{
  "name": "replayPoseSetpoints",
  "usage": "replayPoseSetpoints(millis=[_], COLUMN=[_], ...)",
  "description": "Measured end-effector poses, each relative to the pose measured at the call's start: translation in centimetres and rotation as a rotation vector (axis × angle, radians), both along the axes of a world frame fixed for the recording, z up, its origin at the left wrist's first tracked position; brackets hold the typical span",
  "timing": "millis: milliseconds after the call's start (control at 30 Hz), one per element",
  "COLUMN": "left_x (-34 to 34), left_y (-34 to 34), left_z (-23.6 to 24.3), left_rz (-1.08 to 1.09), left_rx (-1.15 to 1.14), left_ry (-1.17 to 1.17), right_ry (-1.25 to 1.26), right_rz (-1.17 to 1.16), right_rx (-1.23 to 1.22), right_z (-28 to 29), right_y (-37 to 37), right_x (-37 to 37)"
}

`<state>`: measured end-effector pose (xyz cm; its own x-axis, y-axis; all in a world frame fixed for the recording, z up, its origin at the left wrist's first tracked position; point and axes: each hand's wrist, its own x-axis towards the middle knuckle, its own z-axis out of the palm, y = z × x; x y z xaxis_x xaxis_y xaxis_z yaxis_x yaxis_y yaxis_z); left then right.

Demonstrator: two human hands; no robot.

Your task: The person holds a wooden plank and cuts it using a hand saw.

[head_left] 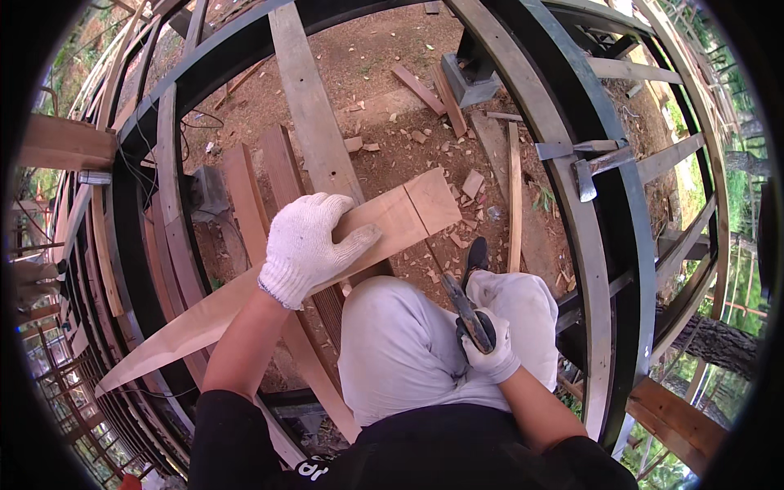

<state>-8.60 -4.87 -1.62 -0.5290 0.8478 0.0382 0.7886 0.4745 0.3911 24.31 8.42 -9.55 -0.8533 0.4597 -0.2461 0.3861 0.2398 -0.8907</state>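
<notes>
A long, pale wooden plank [384, 220] lies slantwise across the frame in front of me, its far end pointing up and right. My left hand [314, 241], in a white knit glove, grips it with the fingers over the far edge and the thumb along the top. A thin dark line [416, 210] crosses the plank near its squared end. Beside my right knee, my gloved right hand [490, 347] is closed round the dark handle of a handsaw [467, 312]. The saw's narrow blade, seen nearly edge-on, points up toward that line.
Dark metal beams [600, 237] topped with wooden battens [306, 98] frame the space. A hatchet [585, 180] and another metal tool [563, 149] rest on the right beam. Wood offcuts [472, 184] and chips litter the dirt floor, near a concrete block [469, 82]. Reddish boards [282, 167] lie below the plank.
</notes>
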Motion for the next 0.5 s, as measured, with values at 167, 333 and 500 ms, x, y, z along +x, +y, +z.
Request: replayPoseSetpoints(millis=[167, 333, 500], left_x=[1.3, 2.8, 6.3], left_y=[0.0, -0.5, -0.8], left_z=[0.0, 0.3, -0.2], left_rz=[0.024, 0.057, 0.176], left_rx=[0.031, -0.006, -0.082], left_ry=[0.065, 0.154, 0.174], right_ry=[0.099, 0.144, 0.165], right_rz=[-0.028, -0.037, -0.104], right_rx=[0.121, 0.116, -0.026], right_z=[0.3, -1.0, -3.9], right_y=[-0.4, -0.8, -1.6], right_x=[0.1, 0.7, 1.4])
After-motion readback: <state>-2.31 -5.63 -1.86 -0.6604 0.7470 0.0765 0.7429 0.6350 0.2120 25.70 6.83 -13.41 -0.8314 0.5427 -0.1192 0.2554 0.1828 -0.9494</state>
